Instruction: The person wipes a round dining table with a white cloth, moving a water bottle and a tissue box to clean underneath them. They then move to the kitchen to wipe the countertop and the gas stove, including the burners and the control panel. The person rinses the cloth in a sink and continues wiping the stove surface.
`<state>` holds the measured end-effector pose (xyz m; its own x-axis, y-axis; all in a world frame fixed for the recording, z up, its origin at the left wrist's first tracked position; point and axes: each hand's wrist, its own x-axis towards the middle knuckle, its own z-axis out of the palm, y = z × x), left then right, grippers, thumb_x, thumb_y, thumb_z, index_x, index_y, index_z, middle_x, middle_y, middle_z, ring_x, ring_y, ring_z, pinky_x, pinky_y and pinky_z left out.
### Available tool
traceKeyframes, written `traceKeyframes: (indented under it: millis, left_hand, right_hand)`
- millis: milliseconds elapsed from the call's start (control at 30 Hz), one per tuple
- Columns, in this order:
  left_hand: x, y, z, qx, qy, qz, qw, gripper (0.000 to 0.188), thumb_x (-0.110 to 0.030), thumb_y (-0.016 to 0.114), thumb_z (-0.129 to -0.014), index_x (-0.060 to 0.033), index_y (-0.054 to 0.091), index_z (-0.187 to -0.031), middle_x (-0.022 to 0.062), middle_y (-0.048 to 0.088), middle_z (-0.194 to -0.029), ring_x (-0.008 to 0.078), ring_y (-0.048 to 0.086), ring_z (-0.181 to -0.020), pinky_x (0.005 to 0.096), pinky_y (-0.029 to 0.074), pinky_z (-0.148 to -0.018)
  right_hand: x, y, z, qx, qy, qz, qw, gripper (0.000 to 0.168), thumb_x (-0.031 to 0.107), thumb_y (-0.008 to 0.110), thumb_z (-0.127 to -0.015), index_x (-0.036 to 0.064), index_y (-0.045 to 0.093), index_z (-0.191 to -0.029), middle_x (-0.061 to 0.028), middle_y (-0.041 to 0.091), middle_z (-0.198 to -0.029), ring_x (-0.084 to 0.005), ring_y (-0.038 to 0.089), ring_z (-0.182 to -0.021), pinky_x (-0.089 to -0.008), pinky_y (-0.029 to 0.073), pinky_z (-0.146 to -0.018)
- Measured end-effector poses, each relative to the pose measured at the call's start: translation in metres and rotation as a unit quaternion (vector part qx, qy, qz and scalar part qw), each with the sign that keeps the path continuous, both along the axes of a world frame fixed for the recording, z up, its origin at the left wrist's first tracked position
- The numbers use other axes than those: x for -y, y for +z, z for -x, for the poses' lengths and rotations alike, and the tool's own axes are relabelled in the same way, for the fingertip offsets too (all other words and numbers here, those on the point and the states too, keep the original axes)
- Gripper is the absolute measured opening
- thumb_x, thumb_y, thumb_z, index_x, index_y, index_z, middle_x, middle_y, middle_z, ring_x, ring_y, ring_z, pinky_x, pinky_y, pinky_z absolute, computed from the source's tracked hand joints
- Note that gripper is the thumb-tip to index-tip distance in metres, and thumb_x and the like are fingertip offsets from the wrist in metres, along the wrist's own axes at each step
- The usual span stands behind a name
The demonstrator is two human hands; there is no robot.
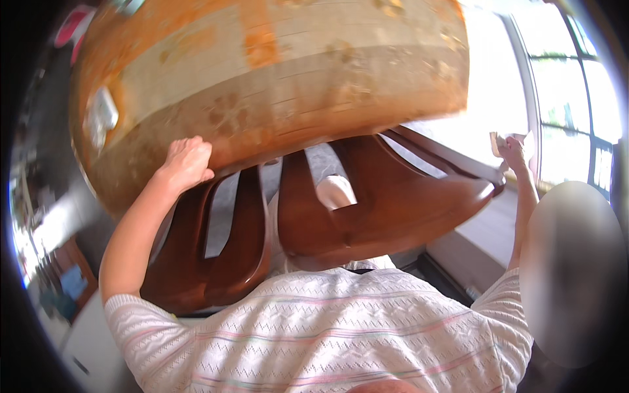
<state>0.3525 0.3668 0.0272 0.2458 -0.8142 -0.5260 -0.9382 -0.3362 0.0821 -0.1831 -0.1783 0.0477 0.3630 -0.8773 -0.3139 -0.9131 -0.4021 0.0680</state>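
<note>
Curled into a fist, my left hand point(189, 162) rests at the near edge of a table with an orange and beige patterned covering point(295, 78). Whether it grips that edge or the wood just below is hidden. My right hand point(513, 150) is raised at the right, its fingers closed on a pale cloth or paper point(494, 143). Between my arms, under the table edge, are dark brown polished wooden chair parts with long slots: one at left point(191, 245), a larger one point(393, 206) at centre and right. My right hand is apart from the wood.
A small whitish, shiny item point(103, 115) lies at the table's left side. Bright windows point(565, 93) stand at the right, with a pale ledge point(484, 240) below them. A white surface point(93, 349) is at lower left, near a blue item point(73, 281). A blurred patch hides the far right.
</note>
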Motion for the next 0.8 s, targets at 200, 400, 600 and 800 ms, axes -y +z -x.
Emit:
traceKeyframes:
  millis: [200,400,600,800]
  left_hand:
    - [0.106,-0.005,0.06,-0.028,-0.101,0.063,0.992,0.029,-0.019,0.076,-0.066,-0.0043,0.056,-0.081,0.0143,0.057,-0.084,0.0338,0.058,-0.083,0.0442,0.047,-0.071]
    - [0.175,0.019,0.114,-0.028,-0.191,0.165,0.967,0.025,-0.016,0.074,-0.069,-0.0058,0.058,-0.085,0.0128,0.056,-0.085,0.0329,0.057,-0.08,0.0424,0.045,-0.069]
    - [0.288,0.123,0.301,-0.052,-0.265,0.299,0.915,0.019,-0.01,0.069,-0.073,-0.0046,0.058,-0.088,0.012,0.056,-0.086,0.0315,0.057,-0.078,0.0384,0.046,-0.066]
    - [0.358,0.131,0.526,-0.116,-0.471,0.283,0.828,0.02,-0.014,0.072,-0.072,-0.0053,0.062,-0.087,0.0096,0.058,-0.083,0.0279,0.06,-0.076,0.0371,0.049,-0.067]
  right_hand:
    - [-0.103,-0.035,0.143,0.062,-0.114,0.022,0.991,0.019,0.025,0.065,-0.076,0.009,0.064,-0.086,-0.0066,0.064,-0.083,-0.0227,0.06,-0.074,-0.0369,0.049,-0.067]
    - [-0.274,-0.124,0.215,0.315,-0.19,-0.082,0.926,0.023,0.013,0.072,-0.071,0.004,0.065,-0.092,-0.0056,0.061,-0.084,-0.017,0.06,-0.079,-0.032,0.049,-0.071]
    - [-0.468,-0.177,0.344,0.286,-0.454,-0.114,0.836,0.024,0.025,0.065,-0.07,0.005,0.066,-0.084,-0.0129,0.066,-0.077,-0.025,0.065,-0.074,-0.0344,0.049,-0.066]
    - [-0.612,-0.212,0.442,0.36,-0.676,-0.053,0.641,0.019,0.019,0.065,-0.076,0.003,0.065,-0.086,-0.003,0.064,-0.075,-0.0136,0.06,-0.068,-0.0301,0.047,-0.06]
